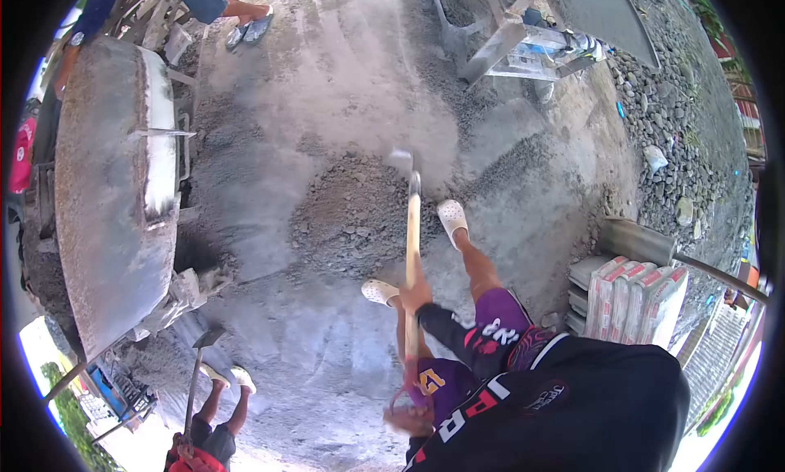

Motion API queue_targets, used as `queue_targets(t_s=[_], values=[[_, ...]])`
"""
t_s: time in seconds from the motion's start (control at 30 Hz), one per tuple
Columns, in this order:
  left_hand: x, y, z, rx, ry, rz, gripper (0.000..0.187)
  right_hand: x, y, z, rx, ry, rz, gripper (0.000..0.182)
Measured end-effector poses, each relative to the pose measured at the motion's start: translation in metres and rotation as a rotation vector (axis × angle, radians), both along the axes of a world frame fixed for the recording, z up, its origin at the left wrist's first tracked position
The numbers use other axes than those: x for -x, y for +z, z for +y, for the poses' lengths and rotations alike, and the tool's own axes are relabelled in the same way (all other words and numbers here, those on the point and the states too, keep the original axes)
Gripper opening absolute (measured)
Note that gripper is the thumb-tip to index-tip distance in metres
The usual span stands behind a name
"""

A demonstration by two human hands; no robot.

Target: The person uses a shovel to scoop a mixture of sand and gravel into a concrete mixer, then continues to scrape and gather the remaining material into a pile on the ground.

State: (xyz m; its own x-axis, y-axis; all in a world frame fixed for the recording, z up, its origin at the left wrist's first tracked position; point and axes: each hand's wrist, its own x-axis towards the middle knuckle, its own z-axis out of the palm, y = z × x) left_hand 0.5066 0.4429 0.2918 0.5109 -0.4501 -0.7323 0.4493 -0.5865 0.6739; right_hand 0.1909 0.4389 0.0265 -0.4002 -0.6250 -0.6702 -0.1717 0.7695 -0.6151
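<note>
A shovel with a pale wooden shaft runs up the middle of the view. My right hand is closed around the shaft partway along it. At the near end, my left hand is closed at the pinkish handle grip; motion blurs its fingers. The shovel's metal blade, also blurred, is at the far edge of a low mound of grey gravel mix. My feet, in white clogs, stand beside the mound.
A large metal trough stands at left. A co-worker with a shovel is at lower left; another person's legs show at top left. Stacked bags and stones lie right, below a metal-framed stand.
</note>
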Motion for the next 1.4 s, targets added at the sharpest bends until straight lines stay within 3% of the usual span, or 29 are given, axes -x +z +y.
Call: queue_targets(t_s=[0.07,0.1,0.13,0.2,0.27,0.4,0.57,0.63,0.73,0.77,0.83,0.87,1.0,1.07,1.1,1.17,1.23,1.27,1.33,1.4], values=[[0.142,-0.071,0.046,-0.01,0.059,0.211,0.04,0.063,-0.027,-0.069,0.044,0.069,0.081,0.092],[0.208,-0.103,0.053,0.003,0.113,0.317,0.039,0.096,-0.035,-0.108,0.205,0.111,0.2,0.091],[0.268,-0.126,0.053,0.007,0.162,0.437,0.039,0.136,-0.044,-0.151,0.102,0.101,0.094,0.094],[0.376,-0.168,0.019,0.045,0.244,0.613,0.038,0.207,-0.068,-0.23,0.102,0.16,0.151,0.094],[0.451,-0.188,-0.055,0.12,0.317,0.712,0.038,0.275,-0.128,-0.301,0.258,0.251,0.407,0.091],[0.547,-0.183,-0.163,-0.01,0.348,0.471,0.042,0.37,-0.165,-0.391,0.118,0.3,0.269,0.091],[0.52,-0.174,-0.118,-0.132,0.353,0.474,0.04,0.33,-0.132,-0.341,-0.027,0.156,0.026,0.095],[0.501,-0.139,-0.096,-0.191,0.36,0.393,0.042,0.307,-0.132,-0.293,0.007,0.165,0.084,0.097],[0.475,-0.076,-0.043,-0.299,0.221,0.313,0.043,0.289,-0.033,-0.241,-0.183,0.142,-0.042,0.097],[0.467,-0.058,-0.028,-0.316,0.186,0.286,0.042,0.275,-0.061,-0.202,-0.051,0.183,0.112,0.098],[0.459,-0.017,-0.006,-0.36,0.129,0.229,0.041,0.261,-0.011,-0.166,-0.281,0.122,-0.067,0.097],[0.451,0.001,0.003,-0.377,0.104,0.2,0.041,0.252,0.007,-0.147,-0.269,0.04,-0.149,0.1],[0.412,0.033,0.009,-0.376,0.06,0.169,0.039,0.227,0.015,-0.08,-0.164,-0.014,-0.068,0.101],[0.403,0.024,0.009,-0.343,0.044,0.218,0.038,0.234,0.045,-0.093,-0.333,-0.195,-0.274,0.099],[0.405,0.013,0.009,-0.318,0.036,0.254,0.037,0.24,0.033,-0.097,-0.338,-0.19,-0.265,0.099],[0.422,-0.018,0.0,-0.252,0.03,0.348,0.036,0.255,0.002,-0.1,-0.028,-0.091,0.079,0.091],[0.445,-0.062,-0.012,-0.166,0.067,0.481,0.035,0.292,-0.02,-0.142,0.022,-0.057,0.125,0.093],[0.461,-0.086,-0.023,-0.119,0.096,0.555,0.035,0.31,-0.05,-0.164,0.248,-0.005,0.327,0.094],[0.484,-0.121,-0.05,-0.053,0.183,0.685,0.034,0.362,-0.103,-0.22,0.064,0.102,0.352,0.095],[0.492,-0.128,-0.079,-0.091,0.226,0.663,0.033,0.367,-0.099,-0.258,-0.162,-0.152,-0.029,0.096]])
